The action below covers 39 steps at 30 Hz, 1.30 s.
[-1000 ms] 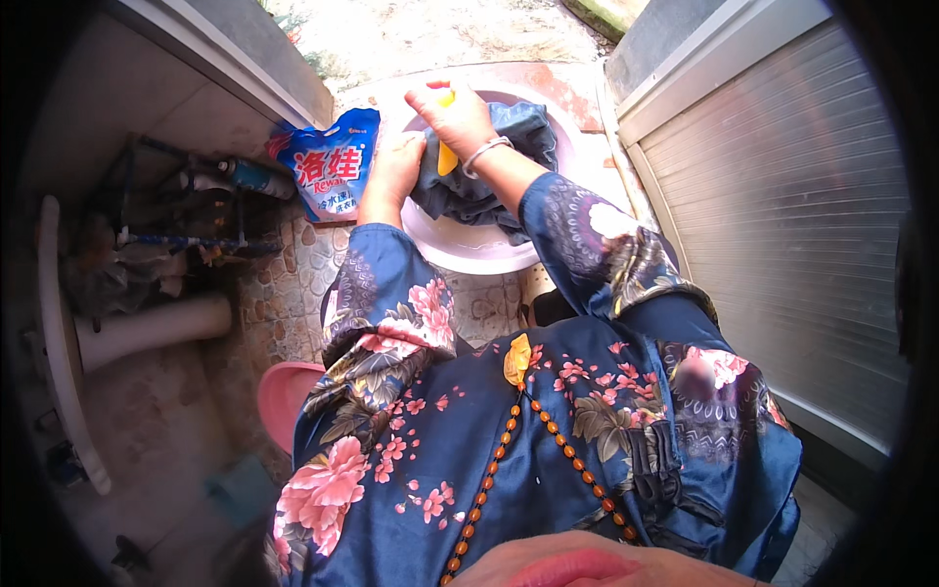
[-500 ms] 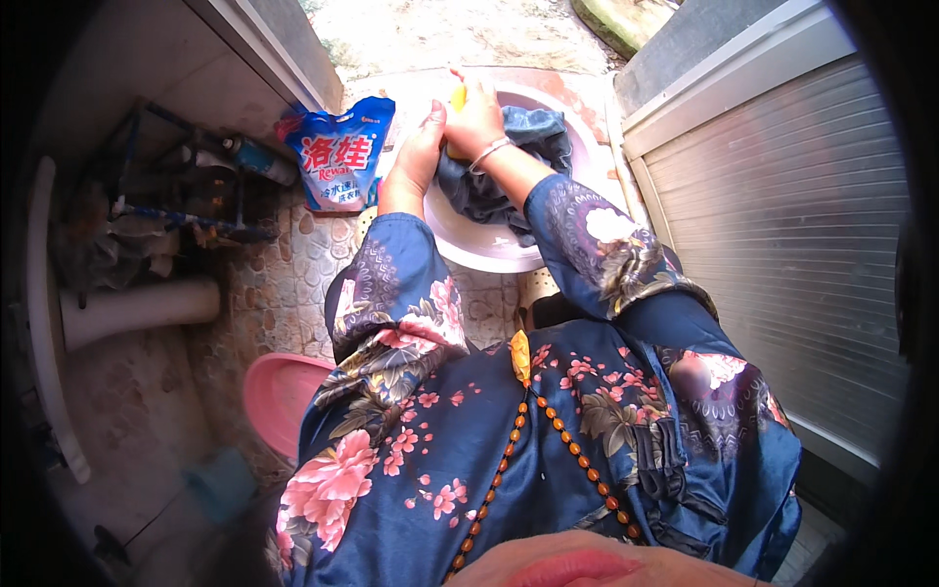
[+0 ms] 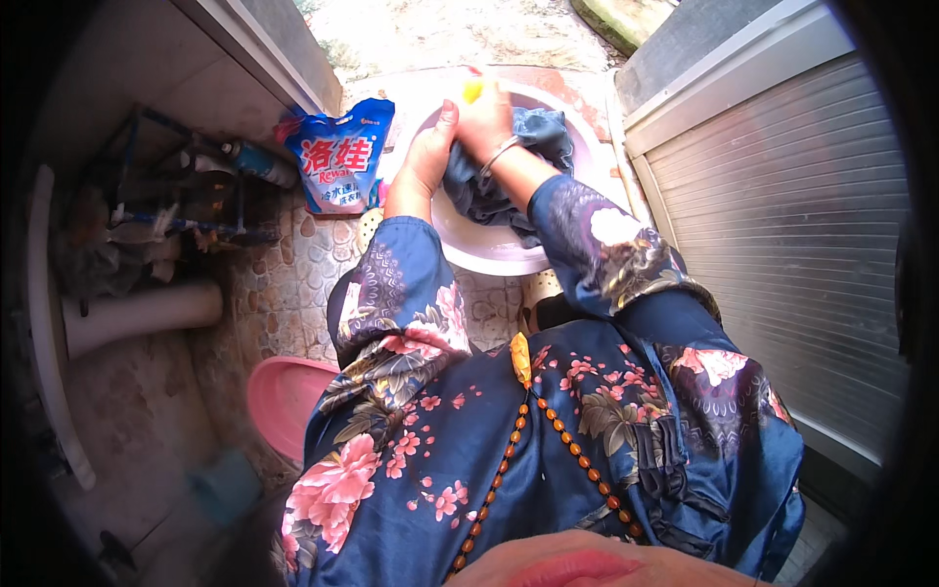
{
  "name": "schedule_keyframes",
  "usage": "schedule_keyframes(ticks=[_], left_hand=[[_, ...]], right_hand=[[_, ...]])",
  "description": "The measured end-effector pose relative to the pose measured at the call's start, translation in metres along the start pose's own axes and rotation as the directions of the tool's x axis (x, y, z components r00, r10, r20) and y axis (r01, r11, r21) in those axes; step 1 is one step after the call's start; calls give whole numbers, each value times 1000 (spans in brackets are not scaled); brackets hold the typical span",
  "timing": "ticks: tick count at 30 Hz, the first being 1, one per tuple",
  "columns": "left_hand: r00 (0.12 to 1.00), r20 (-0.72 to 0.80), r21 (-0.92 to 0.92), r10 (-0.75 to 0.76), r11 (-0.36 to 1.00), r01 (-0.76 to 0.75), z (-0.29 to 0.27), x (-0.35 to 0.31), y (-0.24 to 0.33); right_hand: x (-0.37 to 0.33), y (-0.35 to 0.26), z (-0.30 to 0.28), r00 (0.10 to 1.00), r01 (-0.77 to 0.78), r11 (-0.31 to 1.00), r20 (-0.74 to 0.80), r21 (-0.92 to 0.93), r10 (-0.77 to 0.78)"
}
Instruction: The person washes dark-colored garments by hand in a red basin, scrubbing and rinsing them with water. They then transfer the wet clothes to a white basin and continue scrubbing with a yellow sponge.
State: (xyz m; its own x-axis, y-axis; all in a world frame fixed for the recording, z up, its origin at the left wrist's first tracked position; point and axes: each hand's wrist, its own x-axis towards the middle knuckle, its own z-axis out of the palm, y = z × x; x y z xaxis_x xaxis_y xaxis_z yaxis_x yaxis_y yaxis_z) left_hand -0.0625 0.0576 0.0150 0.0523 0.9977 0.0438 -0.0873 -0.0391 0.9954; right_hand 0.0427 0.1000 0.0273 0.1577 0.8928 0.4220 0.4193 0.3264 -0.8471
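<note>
A pale washbasin [image 3: 489, 256] stands on the floor before me with a wet dark blue denim garment [image 3: 538, 147] bunched inside. Over its left side both my hands are close together. My right hand [image 3: 484, 125], with a bangle at the wrist, is closed on a bright yellow object [image 3: 472, 90]; only a small part shows, so its kind is unclear. Beside it my left hand [image 3: 427, 155] is closed with the thumb pointing up. Its fingers curl out of sight, and whatever they grip is hidden.
A blue bag of washing powder [image 3: 342, 161] stands left of the basin. Farther left is a rack [image 3: 186, 186] holding bottles. A pink basin [image 3: 289, 406] lies by my left side. A ribbed door panel [image 3: 773, 235] borders the right.
My right hand has shifted slightly right and nearer, turning so less of the yellow object shows. My left hand has moved slightly right. The garment and bag stay in place.
</note>
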Motion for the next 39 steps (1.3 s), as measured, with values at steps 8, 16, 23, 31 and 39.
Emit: schedule_keyframes(ticks=[8,16,23,31,39], left_hand=[[979,43,192,-197,964,186,-14,8,-3],[980,-1,656,-198,740,150,-22,0,7],[988,-19,648,-153,751,129,-21,-2,17],[954,-9,661,-298,715,230,-11,-2,18],[945,181,616,-273,781,107,13,-7,3]], right_hand=[[48,63,2,985,-49,998,-165,40,55],[13,47,-73,929,-337,866,279,369,243],[-22,72,-78,911,162,948,410,-273,-37],[-11,48,-86,908,-52,985,403,-166,116],[13,16,-101,814,-22,998,581,52,-12]])
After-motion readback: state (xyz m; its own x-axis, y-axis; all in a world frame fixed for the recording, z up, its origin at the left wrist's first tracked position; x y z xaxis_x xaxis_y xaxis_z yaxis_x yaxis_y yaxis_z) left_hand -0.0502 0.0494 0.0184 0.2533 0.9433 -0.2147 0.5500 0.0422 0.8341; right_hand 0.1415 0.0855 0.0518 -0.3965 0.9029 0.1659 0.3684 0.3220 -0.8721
